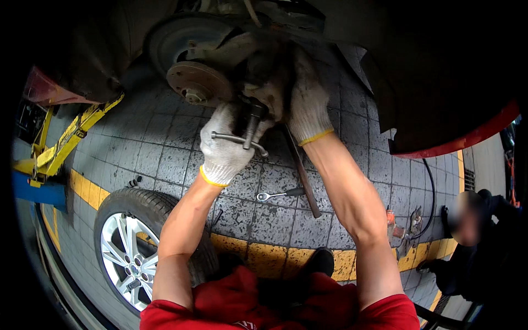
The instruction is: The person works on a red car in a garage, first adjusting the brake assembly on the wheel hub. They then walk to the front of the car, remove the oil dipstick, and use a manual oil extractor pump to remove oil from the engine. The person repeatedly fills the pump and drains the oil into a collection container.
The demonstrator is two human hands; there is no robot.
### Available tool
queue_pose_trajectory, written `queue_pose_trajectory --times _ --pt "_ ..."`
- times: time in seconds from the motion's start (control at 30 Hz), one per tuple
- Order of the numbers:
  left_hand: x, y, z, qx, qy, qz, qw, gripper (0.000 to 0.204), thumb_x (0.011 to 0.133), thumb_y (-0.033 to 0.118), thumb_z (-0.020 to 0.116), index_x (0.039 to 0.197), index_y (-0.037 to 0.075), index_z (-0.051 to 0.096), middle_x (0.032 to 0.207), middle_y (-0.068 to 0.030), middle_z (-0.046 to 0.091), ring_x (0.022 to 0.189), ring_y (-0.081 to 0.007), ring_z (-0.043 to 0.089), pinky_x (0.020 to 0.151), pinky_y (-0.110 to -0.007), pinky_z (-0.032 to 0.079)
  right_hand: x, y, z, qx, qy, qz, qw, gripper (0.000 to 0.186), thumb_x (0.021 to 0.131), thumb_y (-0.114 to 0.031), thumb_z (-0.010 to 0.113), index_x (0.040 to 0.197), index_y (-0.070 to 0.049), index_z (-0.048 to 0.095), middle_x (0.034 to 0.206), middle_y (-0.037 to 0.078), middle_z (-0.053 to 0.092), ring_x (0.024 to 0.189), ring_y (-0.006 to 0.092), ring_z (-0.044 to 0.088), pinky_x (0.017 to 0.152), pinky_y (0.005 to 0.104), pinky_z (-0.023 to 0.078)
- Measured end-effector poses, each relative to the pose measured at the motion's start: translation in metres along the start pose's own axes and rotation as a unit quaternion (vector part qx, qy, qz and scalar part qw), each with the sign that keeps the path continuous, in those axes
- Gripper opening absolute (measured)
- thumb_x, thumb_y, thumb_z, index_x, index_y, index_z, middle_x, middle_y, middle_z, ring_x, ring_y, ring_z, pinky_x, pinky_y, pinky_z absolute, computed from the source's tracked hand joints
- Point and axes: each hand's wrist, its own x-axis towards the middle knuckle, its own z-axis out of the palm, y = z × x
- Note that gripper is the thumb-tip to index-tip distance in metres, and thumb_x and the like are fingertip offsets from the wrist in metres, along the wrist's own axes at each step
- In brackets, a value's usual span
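My left hand [224,144], in a white knit glove with a yellow cuff, is closed around a screw clamp [252,127] with a threaded rod and a sliding cross bar. The clamp's upper end meets the dark hub assembly under a raised car. Just left of it are the rusty wheel hub [198,82] and a large round shield [165,44]. My right hand [309,99], gloved alike, reaches up against the right side of the assembly; its fingers are lost in shadow. A long metal bar [300,170] slants down from between my hands.
A ratchet [275,194] lies on the tiled floor. To the left are a wheel with tire [132,247] and a yellow lift arm [80,132]. Red bodywork [467,135] overhangs at right. A hose [432,203] and a crouching person [473,247] are at the far right.
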Motion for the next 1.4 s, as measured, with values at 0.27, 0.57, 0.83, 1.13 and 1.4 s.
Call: queue_pose_trajectory --times 0.27,0.57,0.83,1.13,1.4 --pt "0.002 -0.013 -0.018 0.014 -0.097 -0.038 0.994 0.035 0.089 0.005 0.078 0.122 -0.002 0.069 0.107 -0.018 0.077 0.095 -0.0272 0.076 0.085 -0.038 0.06 0.005 -0.008 -0.023 0.202 -0.076 0.196 0.957 0.063 0.111 -0.041 0.061 0.162 -0.006 0.048 0.157 0.018 0.058 0.143 0.0263 0.055 0.117 0.0347 0.046" --pt "-0.014 -0.023 -0.017 -0.3 -0.166 -0.254 0.904 0.036 0.108 0.017 0.054 0.135 -0.004 0.064 0.119 -0.0161 0.075 0.101 -0.0228 0.073 0.093 -0.036 0.058 0.001 0.016 -0.035 0.533 -0.191 0.322 0.759 0.071 0.113 -0.05 0.056 0.162 0.001 0.044 0.159 0.017 0.054 0.146 0.0284 0.053 0.122 0.0398 0.043" --pt "-0.021 0.071 -0.002 0.009 -0.178 -0.189 0.966 0.059 0.093 0.047 0.084 0.12 -0.003 0.065 0.098 -0.0201 0.075 0.089 -0.0368 0.076 0.079 -0.045 0.061 -0.006 0.034 -0.022 0.486 -0.174 0.333 0.789 0.07 0.115 -0.058 0.041 0.16 -0.004 0.046 0.15 0.016 0.062 0.136 0.0289 0.059 0.118 0.0422 0.048" --pt "-0.025 0.035 0.005 0.043 -0.047 -0.008 0.998 0.022 0.1 0.024 0.073 0.11 0.005 0.071 0.098 -0.0214 0.069 0.082 -0.0431 0.071 0.067 -0.049 0.057 -0.004 0.004 -0.015 0.598 -0.104 0.311 0.731 0.062 0.117 -0.045 0.045 0.165 -0.005 0.042 0.161 0.014 0.052 0.143 0.0296 0.053 0.119 0.039 0.044" --pt "-0.004 0.021 -0.008 -0.038 -0.002 -0.078 0.996 0.023 0.098 0.02 0.072 0.11 0.0 0.071 0.092 -0.0205 0.074 0.076 -0.0384 0.075 0.067 -0.045 0.062 -0.007 0.024 -0.012 0.337 -0.088 0.12 0.93 0.063 0.112 -0.041 0.06 0.156 0.002 0.051 0.158 0.021 0.055 0.141 0.0339 0.057 0.117 0.0403 0.045"
